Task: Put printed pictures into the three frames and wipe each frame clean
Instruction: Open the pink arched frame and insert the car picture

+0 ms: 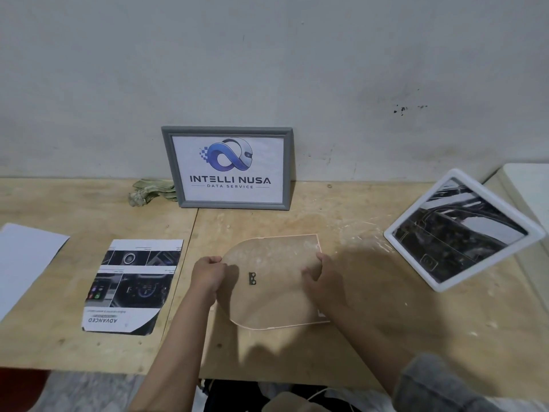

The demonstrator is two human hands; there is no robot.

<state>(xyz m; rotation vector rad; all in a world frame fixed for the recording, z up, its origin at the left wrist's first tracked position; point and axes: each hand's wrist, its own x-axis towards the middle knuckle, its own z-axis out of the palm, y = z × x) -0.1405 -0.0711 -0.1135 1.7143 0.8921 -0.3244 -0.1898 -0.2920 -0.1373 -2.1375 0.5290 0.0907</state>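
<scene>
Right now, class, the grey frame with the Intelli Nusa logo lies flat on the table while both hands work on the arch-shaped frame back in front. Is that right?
Not quite. In the head view the grey frame stands upright, leaning against the wall, not lying flat. The rest holds: the left hand and right hand are both on the arch-shaped frame back in front.

Arched frame (276,281) face-down mid-table; grey frame (228,168) upright at wall — white frame (463,230) tilted right; print (133,285) flat left.
</scene>
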